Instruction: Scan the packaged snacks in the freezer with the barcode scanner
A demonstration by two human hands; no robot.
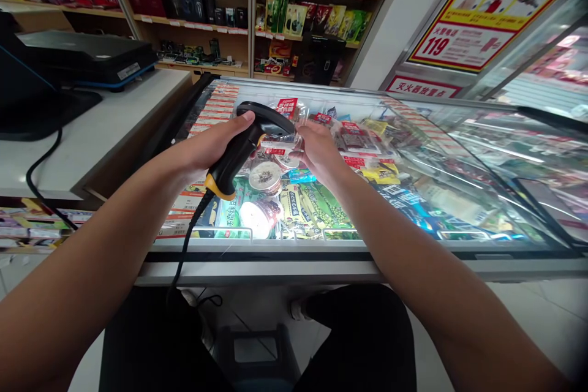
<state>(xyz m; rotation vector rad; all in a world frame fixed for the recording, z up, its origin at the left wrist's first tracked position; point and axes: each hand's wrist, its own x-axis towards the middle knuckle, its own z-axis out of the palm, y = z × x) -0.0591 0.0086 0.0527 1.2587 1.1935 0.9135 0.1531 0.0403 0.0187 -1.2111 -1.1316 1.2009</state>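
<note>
My left hand (225, 141) is wrapped round the handle of a black and yellow barcode scanner (234, 159), its thumb on top near the head. A dark cable hangs down from the yellow base of the handle. At the far right end of the scanner's head, my right hand (316, 144) closes with thumb and fingers. The scanner is held tilted above a glass-topped freezer (294, 269). Round tubs (265, 176) and green packets (324, 202) show through the glass below it. A red label shows beneath the head, partly hidden by it and my fingers.
To the left is a white counter (133, 107) with a black flat device (87, 55) on it. Shelves of packaged goods (296, 15) stand behind the freezer. A red and yellow sign (463, 43) hangs at the right. Below, a grey stool (255, 349) stands between my legs.
</note>
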